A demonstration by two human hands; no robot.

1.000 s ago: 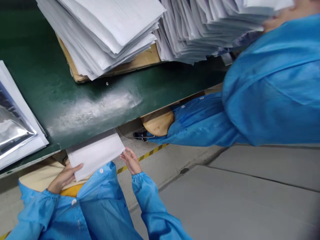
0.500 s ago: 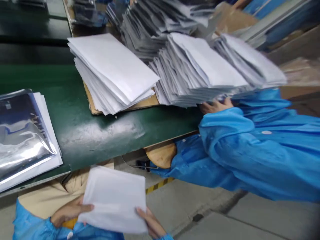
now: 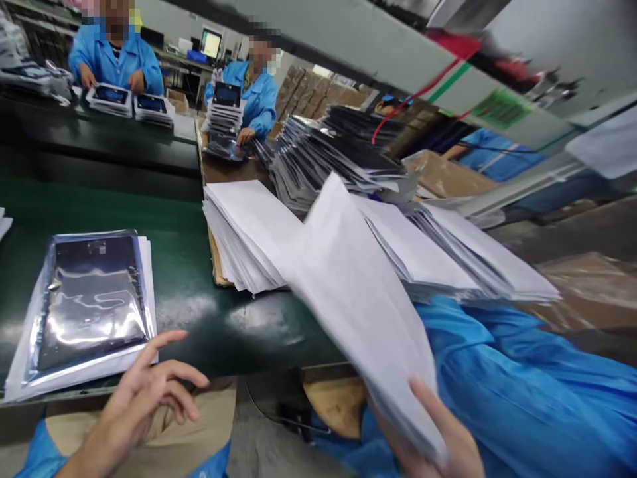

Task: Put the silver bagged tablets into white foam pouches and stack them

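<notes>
My right hand (image 3: 432,431) at the lower right grips the end of a bundle of white paper envelopes (image 3: 348,299), which rises blurred toward the belt. My left hand (image 3: 139,405) is at the lower left, holding nothing, with its fingers spread. It hangs just in front of a silver foil bag (image 3: 92,299) lying on white sheets at the belt's edge. Beyond the held bundle, a stack of white envelopes (image 3: 243,236) rests on cardboard, and another fanned stack (image 3: 448,252) lies to its right.
A green belt table (image 3: 189,332) runs across the view. A co-worker's blue sleeve (image 3: 512,378) fills the lower right. Stacks of dark foil bags (image 3: 333,159) stand behind the envelopes. Further back, two co-workers (image 3: 249,99) handle dark flat items at dark tables, near cardboard boxes.
My left hand has let go of the white bundle and opened. My right hand has moved right, with the bundle swung upward. The view has tilted up, showing the far tables.
</notes>
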